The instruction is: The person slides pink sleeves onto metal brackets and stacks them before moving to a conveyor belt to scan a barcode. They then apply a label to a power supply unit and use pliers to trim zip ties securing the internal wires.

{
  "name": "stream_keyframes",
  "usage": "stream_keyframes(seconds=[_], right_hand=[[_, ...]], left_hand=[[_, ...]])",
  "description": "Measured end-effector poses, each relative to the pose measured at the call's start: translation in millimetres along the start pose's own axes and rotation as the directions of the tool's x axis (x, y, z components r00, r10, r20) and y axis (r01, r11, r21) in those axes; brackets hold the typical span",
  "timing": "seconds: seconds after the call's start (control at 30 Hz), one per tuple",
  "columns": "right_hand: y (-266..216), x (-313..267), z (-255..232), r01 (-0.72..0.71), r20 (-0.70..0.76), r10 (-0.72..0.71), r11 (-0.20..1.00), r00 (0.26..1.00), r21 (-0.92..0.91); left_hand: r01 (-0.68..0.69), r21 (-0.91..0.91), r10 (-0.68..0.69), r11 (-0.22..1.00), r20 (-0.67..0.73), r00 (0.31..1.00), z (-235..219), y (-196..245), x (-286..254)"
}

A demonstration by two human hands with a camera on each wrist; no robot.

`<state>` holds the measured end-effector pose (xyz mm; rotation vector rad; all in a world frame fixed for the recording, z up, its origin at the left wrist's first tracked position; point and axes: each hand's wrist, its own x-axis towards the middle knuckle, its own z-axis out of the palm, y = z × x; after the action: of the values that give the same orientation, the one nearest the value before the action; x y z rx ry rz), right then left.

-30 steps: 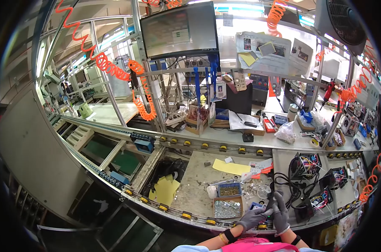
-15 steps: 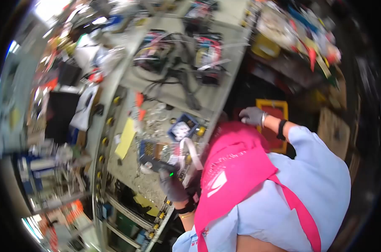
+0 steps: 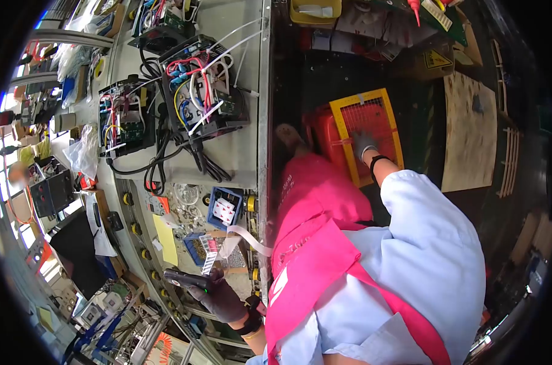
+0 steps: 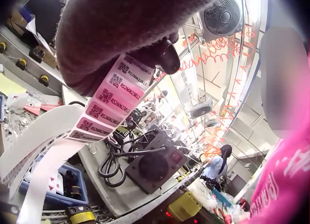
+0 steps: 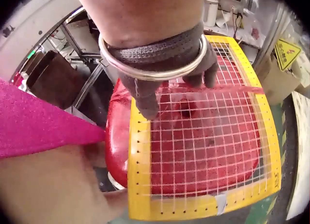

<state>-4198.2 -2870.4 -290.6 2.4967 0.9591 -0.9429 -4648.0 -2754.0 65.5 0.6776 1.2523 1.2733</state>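
In a dark grey glove, my left hand (image 3: 224,299) grips a black handheld device (image 3: 188,278) with a small green light. A strip of printed QR-code labels (image 4: 111,100) comes out from under that glove and trails off in a white curl over the workbench. My right hand (image 3: 364,141), also gloved, is low beside my lap. Its fingers rest on a yellow frame (image 5: 140,156) strung with a square mesh. Under the mesh is a red padded stool (image 5: 118,136). The glove and wrist hide part of the frame's near side.
Opened black electrical units (image 3: 206,91) with coloured wires and black cables (image 3: 206,164) sit on the bench. A blue bin (image 3: 224,208) with white cards lies near the bench edge. A wooden board (image 3: 471,131) is on the far right, and a yellow tray (image 3: 315,11) above.
The view has swung to the right and down. My hands, together over the bench at first, have parted; the right has come down onto the yellow frame. The left now holds the device and label strip.
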Motion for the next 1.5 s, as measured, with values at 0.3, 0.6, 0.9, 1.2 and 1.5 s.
stream_keyframes(seconds=[0.3, 0.6, 0.9, 1.2, 1.5], right_hand=[[-15.2, -24.8, -69.4, 0.227, 0.293, -0.148, 0.94, 0.944, -0.255], [42.6, -90.6, -132.0, 0.185, 0.246, -0.148, 0.974, 0.958, -0.134], [62.7, -22.2, -99.6, 0.069, 0.245, -0.05, 0.995, 0.968, -0.072], [39.4, 16.3, -182.8, 0.209, 0.303, -0.215, 0.976, 0.928, 0.052], [-48.4, -47.1, -432.9, 0.014, -0.277, -0.866, -0.299, 0.417, 0.954]], left_hand=[[-0.023, 0.051, 0.021, 0.998, 0.033, 0.999, 15.0, 19.8, 13.1], [-0.143, 0.101, 0.14, 0.984, 0.039, 0.989, -0.9, 25.6, 26.8], [-0.236, 0.171, 0.252, 0.957, -0.079, 0.965, -8.8, 40.9, 0.5], [-0.139, 0.477, -0.096, 0.868, 0.436, 0.895, 141.5, 108.4, -16.4], [-0.165, 0.607, -0.51, 0.777, 0.761, 0.401, 459.4, 32.5, 73.4]])
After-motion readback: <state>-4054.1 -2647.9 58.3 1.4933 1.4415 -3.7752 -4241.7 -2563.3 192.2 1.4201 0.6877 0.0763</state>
